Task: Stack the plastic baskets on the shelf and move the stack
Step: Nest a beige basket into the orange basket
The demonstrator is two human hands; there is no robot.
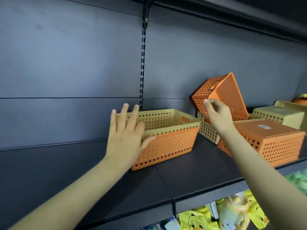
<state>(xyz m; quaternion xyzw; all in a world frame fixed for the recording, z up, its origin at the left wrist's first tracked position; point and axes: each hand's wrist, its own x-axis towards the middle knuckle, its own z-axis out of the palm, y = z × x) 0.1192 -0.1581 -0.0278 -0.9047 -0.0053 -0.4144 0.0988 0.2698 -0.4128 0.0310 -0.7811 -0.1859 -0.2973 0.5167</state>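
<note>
On the dark shelf [174, 178] stands a stack of two baskets: a beige basket [159, 119] nested in an orange basket [167, 146]. My left hand [126, 135] is spread flat against the stack's left end, holding nothing. To the right, my right hand [216, 113] grips the rim of a tilted orange basket [224, 93], lifted over an upright beige basket [207, 130] whose inside is mostly hidden.
An upside-down orange basket [269, 140] with a label lies at the right front, and upside-down beige baskets [282, 115] sit behind it. Yellow duck-print packages [224, 213] hang below the shelf. A slotted upright [142, 63] runs up the back panel.
</note>
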